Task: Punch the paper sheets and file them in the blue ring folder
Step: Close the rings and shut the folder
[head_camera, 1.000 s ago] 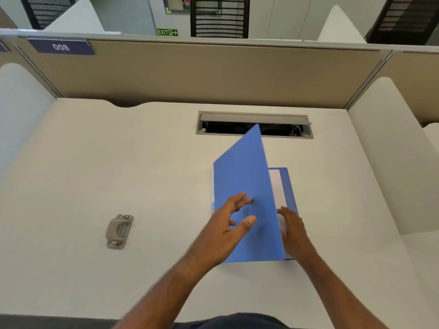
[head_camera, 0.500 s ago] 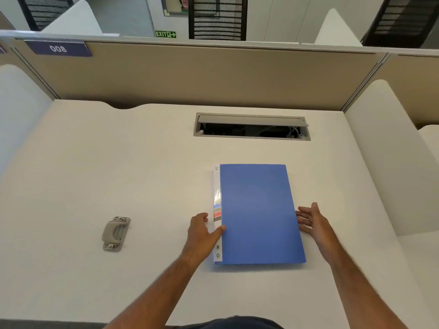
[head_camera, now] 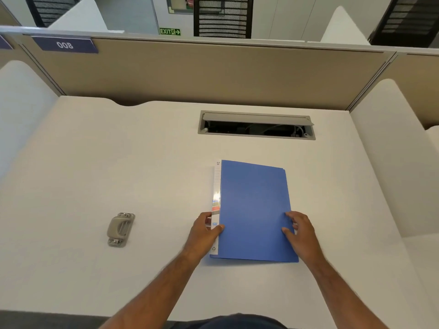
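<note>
A: Where's the blue ring folder (head_camera: 255, 210)?

B: I log it closed, flat on the desk (head_camera: 95, 162), below the cable hatch (head_camera: 256, 125). My left hand (head_camera: 203, 233) grips its spine edge; my right hand (head_camera: 301, 231) curls over the open edge. The hole punch (head_camera: 120, 229) sits well apart, left.

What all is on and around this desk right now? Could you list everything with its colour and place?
folder: one, blue, closed flat on the desk, right of centre
hole punch: one, grey-beige, left of the folder, apart from it
desk: one, off-white
cable hatch: one, grey, lid up, behind the folder
partition: one, beige, behind the desk
number plate: one, dark blue, on the partition's left
exit sign: one, green, beyond the partition
left hand: holds the folder's spine edge
right hand: fingers on the folder's right edge
</note>
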`<act>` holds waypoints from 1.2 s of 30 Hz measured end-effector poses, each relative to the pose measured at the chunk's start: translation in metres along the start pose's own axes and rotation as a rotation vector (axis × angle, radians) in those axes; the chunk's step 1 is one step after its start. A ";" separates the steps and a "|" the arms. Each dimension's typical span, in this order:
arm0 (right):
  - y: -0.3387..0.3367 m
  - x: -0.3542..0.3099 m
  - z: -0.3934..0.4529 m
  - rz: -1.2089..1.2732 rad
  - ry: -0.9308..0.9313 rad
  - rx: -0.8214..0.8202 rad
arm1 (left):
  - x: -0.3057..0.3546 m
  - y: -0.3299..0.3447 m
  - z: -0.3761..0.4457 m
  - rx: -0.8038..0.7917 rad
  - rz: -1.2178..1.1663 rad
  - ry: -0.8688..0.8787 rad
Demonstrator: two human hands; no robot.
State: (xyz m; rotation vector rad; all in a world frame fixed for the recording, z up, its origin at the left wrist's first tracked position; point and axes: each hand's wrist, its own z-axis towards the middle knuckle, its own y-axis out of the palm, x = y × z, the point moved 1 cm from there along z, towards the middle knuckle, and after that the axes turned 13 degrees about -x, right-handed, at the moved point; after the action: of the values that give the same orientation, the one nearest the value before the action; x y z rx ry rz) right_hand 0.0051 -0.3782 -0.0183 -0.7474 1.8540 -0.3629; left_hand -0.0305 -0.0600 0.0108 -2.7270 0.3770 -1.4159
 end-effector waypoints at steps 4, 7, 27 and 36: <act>0.018 -0.009 0.000 -0.028 -0.023 -0.029 | -0.004 -0.018 -0.003 0.074 -0.025 0.011; 0.034 -0.016 -0.002 -0.044 -0.052 -0.065 | -0.018 -0.034 -0.004 0.124 0.034 0.019; 0.081 -0.078 0.008 -0.602 -0.225 -0.037 | -0.013 -0.073 0.015 0.166 1.055 0.334; 0.083 -0.071 0.016 -0.647 -0.198 -0.122 | -0.015 -0.076 0.031 0.045 1.151 0.300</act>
State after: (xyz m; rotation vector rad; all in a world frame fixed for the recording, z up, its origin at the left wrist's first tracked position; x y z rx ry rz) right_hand 0.0107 -0.2678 -0.0207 -1.4157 1.4222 -0.5627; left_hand 0.0010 0.0147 -0.0082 -1.6131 1.5419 -1.3300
